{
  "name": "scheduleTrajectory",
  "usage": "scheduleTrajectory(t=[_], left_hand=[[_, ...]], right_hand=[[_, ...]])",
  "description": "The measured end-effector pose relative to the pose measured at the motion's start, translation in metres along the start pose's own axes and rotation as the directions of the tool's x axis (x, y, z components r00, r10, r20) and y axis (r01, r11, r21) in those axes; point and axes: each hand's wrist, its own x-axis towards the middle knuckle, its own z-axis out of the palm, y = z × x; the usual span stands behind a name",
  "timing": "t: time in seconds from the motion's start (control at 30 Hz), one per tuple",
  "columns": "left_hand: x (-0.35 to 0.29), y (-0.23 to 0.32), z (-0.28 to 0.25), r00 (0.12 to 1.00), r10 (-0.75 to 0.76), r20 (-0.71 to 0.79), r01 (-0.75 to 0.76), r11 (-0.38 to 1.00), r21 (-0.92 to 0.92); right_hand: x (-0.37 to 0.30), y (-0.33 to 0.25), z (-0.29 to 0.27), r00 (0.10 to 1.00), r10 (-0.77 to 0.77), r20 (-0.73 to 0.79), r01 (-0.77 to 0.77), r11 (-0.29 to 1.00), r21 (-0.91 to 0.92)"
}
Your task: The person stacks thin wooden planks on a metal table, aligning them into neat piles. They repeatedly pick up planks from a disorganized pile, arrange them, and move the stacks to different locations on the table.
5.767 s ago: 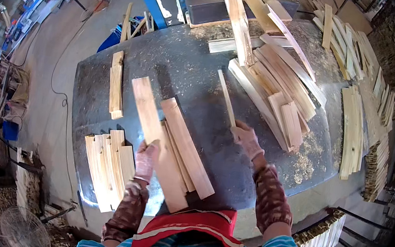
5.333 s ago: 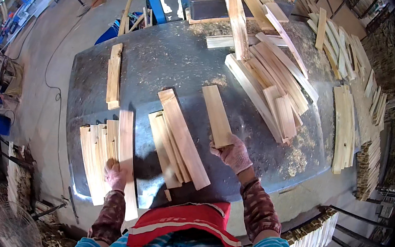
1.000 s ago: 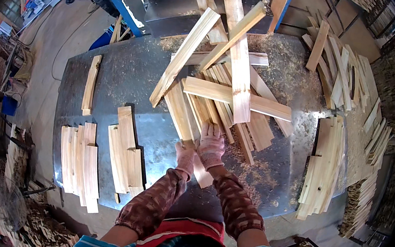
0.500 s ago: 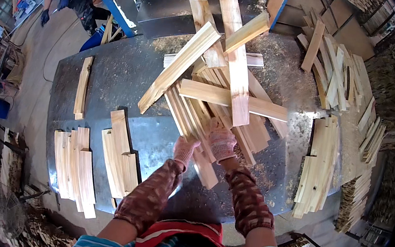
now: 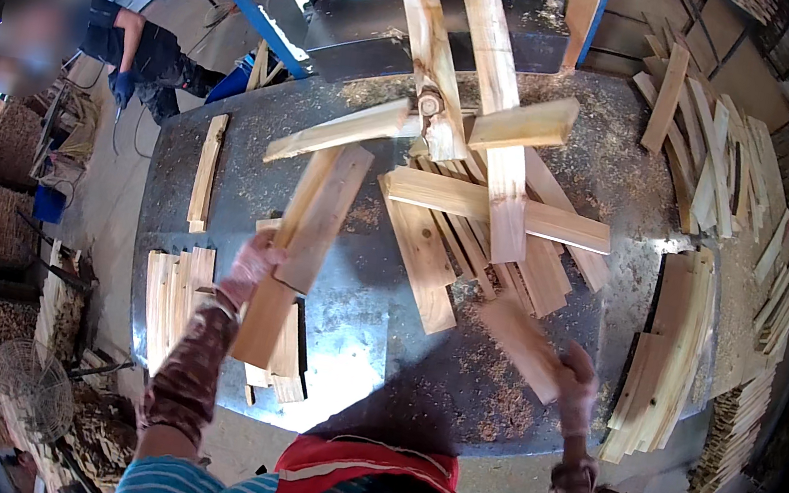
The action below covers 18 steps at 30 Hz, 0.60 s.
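My gloved left hand [image 5: 252, 267] grips a bundle of wooden planks [image 5: 320, 226] by its left edge, held over the left part of the metal table [image 5: 175, 155]. At the lower right, my gloved right hand [image 5: 579, 385] is closed around the end of a shorter, blurred wooden board [image 5: 522, 343]. Between the hands lies a loose, crisscrossed heap of planks [image 5: 429, 251]. One knotty plank [image 5: 431, 60] slopes up from the heap toward the machine, beside a paler plank [image 5: 502, 90]. The bundle partly hides a low stack of strips [image 5: 287, 363].
Sorted strips lie in a stack [image 5: 173, 301] at the table's left and another stack [image 5: 657, 354] at its right edge. A blue-framed machine [image 5: 275, 18] stands at the far side. Beyond the left corner, a person [image 5: 130, 48] works. Sawdust covers parts of the table.
My hands have moved apart from the heap, the left one leftward with the plank bundle, the right one rightward with a board. The view has shifted, and one long plank now lies differently.
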Motion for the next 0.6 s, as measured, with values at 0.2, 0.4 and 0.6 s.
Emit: scheduleTrajectory(t=[0.2,0.4,0.6], left_hand=[[-0.042,-0.112,0.081,0.977,-0.17,0.125,0.199,0.942,-0.272],[-0.081,-0.129,0.102,0.982,-0.177,0.07,0.19,0.934,-0.303],[-0.1,-0.113,0.115,0.992,-0.097,0.086,0.117,0.956,-0.268]], right_hand=[[-0.027,0.086,-0.125,0.828,-0.075,-0.556,-0.06,0.974,-0.221],[-0.016,0.068,-0.14,0.819,-0.34,-0.461,-0.252,0.509,-0.823],[-0.034,0.031,0.126,0.863,-0.08,0.499,-0.161,0.893,0.421]])
